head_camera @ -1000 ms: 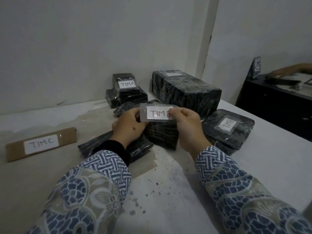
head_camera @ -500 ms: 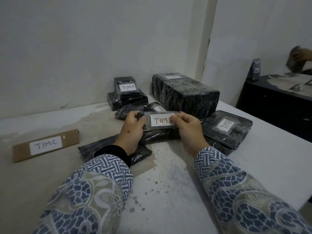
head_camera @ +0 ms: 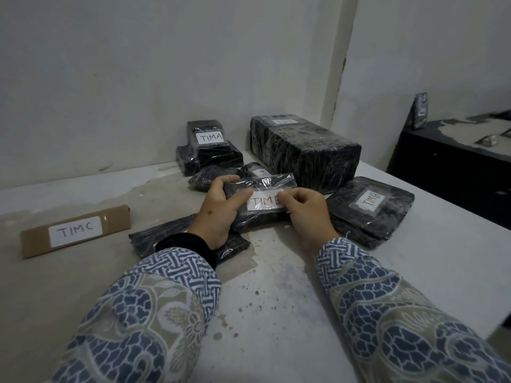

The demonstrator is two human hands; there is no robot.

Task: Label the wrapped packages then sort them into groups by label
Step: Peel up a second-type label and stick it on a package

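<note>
Hidden: right hand covers the last letter of white label reading "TIM" | Left hand grip curled around black wrapped package, thumb on label | Right grip pinching label's 3 o'clock end | Package mid-bench, 9 o'clock of "TIMB" package.

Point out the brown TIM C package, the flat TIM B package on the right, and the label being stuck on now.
brown TIM C package (head_camera: 116, 221): head view, bare cardboard right of its label.
flat TIM B package (head_camera: 387, 217): head view, black wrap beside its label.
label (head_camera: 264, 201): head view, middle of the white paper.
</note>
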